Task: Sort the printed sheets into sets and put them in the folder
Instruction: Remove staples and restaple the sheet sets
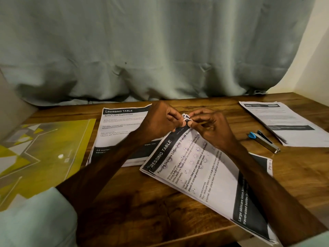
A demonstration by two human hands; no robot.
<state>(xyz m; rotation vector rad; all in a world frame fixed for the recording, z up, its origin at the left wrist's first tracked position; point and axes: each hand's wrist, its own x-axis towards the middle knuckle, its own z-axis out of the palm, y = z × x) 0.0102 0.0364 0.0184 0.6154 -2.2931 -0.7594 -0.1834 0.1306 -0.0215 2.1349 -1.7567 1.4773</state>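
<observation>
A set of printed sheets headed "Pouring Skincare Lotion" (199,175) lies slanted on the wooden table in front of me. My left hand (160,120) and my right hand (211,127) meet at its far top corner (185,117), and both pinch that corner between fingertips and thumb. A second set, "Bottle Label Replacement" (121,129), lies flat to the left of it, partly under my left forearm. A third stack of sheets (283,122) sits at the right. The yellow-patterned clear folder (41,150) lies at the left edge.
A stapler with a blue end (265,139) lies between the slanted set and the right stack. A grey-green curtain (160,50) hangs behind the table. A pale cushion or sleeve (32,221) fills the lower left corner.
</observation>
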